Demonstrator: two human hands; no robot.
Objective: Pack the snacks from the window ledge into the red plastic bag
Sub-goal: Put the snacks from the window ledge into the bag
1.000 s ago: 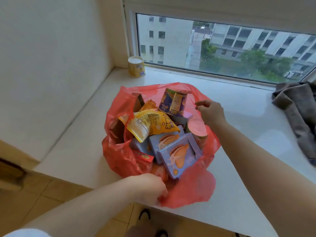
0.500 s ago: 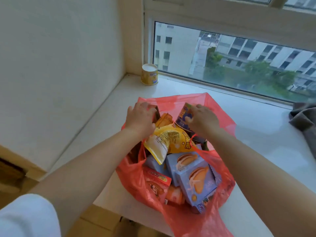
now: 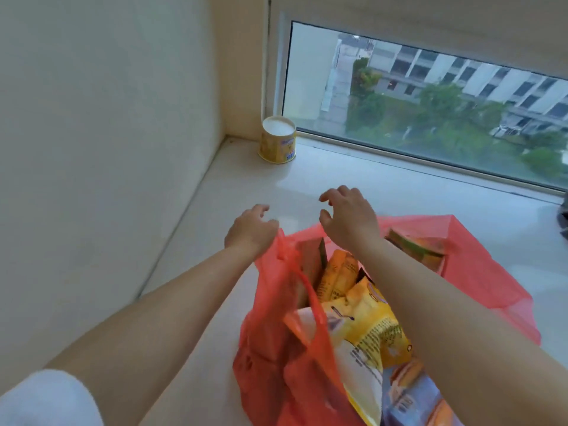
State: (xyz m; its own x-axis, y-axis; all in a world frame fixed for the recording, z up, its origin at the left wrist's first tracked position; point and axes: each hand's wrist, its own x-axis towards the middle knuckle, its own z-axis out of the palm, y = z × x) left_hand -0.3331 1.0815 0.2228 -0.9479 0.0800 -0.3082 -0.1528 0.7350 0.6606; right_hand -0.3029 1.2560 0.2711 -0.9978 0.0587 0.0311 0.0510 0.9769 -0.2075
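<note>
Yellow tub stands upright in the ledge corner, beside the window. Left hand hangs just above the red plastic bag rim, fingers loosely curled, holding nothing. Right hand likewise, fingers spread. Bag rests on the ledge, holding a yellow snack packet and purple boxes.

left hand: loosely curled, beside red plastic bag rim | right hand: fingers spread over bag | snacks: inside bag | yellow can: window ledge far-left corner
</note>
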